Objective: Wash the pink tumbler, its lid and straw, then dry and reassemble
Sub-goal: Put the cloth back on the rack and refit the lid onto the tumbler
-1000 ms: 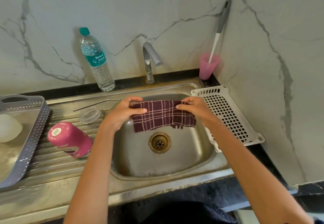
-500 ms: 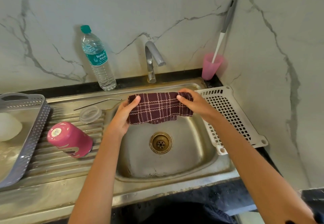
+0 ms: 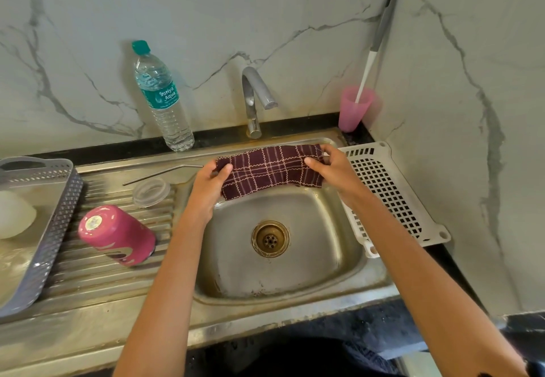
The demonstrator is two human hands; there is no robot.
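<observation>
white marble-veined walls (image 3: 206, 16) meet in corner – steel sink (image 3: 295, 294), black countertop (image 3: 368, 332).

Left grip (image 3: 208, 189), right grip (image 3: 336, 171): fingertip pinches.

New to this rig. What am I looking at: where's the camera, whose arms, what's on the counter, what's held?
No robot here: a person works with bare hands. Every picture comes from one wide-angle camera worn on the head, looking forward and down, so the arms reach in from the bottom. The left hand and right hand each pinch an end of a maroon checked cloth, stretched over the steel sink below the tap. On the ribbed drainboard to the left sit the pink tumbler, its clear lid and the metal straw, all apart. A grey basket sits further left, a water bottle against the wall, a white rack on the right, and a pink cup holding a brush in the corner.
</observation>
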